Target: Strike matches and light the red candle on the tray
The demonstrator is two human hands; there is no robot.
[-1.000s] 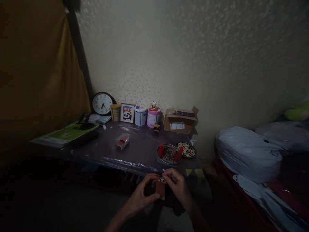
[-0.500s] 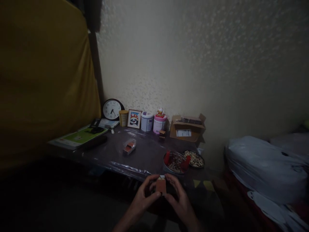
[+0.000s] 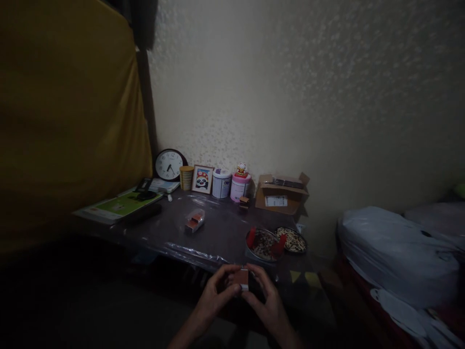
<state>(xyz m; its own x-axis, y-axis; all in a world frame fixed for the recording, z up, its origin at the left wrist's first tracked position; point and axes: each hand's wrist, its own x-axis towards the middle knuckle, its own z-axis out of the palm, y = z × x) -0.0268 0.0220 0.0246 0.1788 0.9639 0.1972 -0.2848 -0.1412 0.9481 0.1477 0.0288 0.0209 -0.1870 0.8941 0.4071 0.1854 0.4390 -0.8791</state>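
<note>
A small matchbox with a brown striking side is held up in front of the table's near edge. My left hand is closed on it from the left, thumb at the lower edge and fingertips at the upper one. On the other side my right hand curves round the box, its fingertips at the top and its thumb near the bottom. A whitish strip shows at the box's lower end. Beyond the hands, a round tray contains dark bits and red pieces, beside a round lid heaped with matchsticks.
A plastic-wrapped pack of matchboxes lies on the covered table. Along the wall stand a clock, a framed panda picture, two tins and an open cardboard box. A large pale bag sits at the right.
The open end of the matchbox, with matches showing at the top, has slid inside. A whitish strip now shows at the bottom. Both hands stay round the box.
</note>
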